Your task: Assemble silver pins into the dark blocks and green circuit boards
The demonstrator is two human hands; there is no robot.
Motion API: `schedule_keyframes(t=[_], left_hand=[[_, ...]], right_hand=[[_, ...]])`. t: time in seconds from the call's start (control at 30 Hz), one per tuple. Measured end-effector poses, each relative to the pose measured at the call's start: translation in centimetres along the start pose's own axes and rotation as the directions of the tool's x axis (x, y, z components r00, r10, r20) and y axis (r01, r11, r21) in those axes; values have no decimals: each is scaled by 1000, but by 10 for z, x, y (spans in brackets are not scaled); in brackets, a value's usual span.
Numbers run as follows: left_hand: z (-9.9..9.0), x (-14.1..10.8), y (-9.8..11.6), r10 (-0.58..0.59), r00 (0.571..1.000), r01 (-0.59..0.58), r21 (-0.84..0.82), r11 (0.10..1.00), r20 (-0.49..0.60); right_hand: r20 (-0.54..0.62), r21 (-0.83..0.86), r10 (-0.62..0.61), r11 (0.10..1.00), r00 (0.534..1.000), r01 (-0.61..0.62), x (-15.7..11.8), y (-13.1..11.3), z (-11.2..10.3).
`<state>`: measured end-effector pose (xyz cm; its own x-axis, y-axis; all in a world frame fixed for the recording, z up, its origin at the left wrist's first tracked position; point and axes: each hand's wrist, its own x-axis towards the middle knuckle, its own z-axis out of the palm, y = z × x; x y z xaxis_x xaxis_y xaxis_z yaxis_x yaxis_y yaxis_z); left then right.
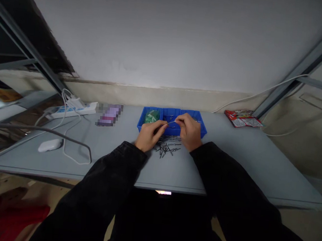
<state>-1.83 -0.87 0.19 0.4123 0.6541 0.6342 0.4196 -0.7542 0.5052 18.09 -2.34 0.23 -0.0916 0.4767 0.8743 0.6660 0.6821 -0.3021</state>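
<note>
My left hand (148, 135) and my right hand (190, 133) meet in front of a blue three-compartment bin (142, 127). Between their pinched fingertips runs a thin metal rod (172, 122), one end in each hand; its exact kind is too small to tell. Green pieces in clear plastic (152, 116) fill the bin's left compartment. A few slim metal pieces lie in the middle one, while my right hand partly hides the right one. Below the hands, a loose pile of slim dark metal pieces (166, 149) spreads over the grey table (170, 175).
At the left are a white power strip (86, 108) with cables, a blurred purple phone-like object (110, 115) and a white earbud case (50, 145). A red packet (243, 118) lies at the back right. Metal frame posts stand at both sides, a wall behind.
</note>
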Motion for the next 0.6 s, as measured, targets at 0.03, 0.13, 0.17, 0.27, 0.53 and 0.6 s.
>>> schedule_keyframes(t=[0.03, 0.13, 0.17, 0.27, 0.53, 0.6], left_hand=[[-1, 0, -1, -3, 1000, 3, -2, 1000, 10], [-1, -1, -3, -4, 981, 4, -4, 1000, 196], [-1, -1, -3, 5, 955, -3, -5, 1000, 296], [0, 0, -1, 32, 863, -51, 25, 998, 504], [5, -1, -2, -51, 818, -70, 186, 980, 572], [6, -1, -3, -66, 816, -65, 204, 977, 574]], right_hand=[[-52, 4, 19, 1000, 998, -19, 1, 0, -2], [-149, -35, 76, 996, 986, -82, 4, 3, -5], [-140, -71, 81, 993, 987, -92, 5, 4, -6], [-31, -196, 93, 976, 995, -97, 5, 11, -4], [124, -243, 110, 967, 986, -77, 1, 16, 3], [139, -259, 122, 962, 983, -82, 0, 15, 4]])
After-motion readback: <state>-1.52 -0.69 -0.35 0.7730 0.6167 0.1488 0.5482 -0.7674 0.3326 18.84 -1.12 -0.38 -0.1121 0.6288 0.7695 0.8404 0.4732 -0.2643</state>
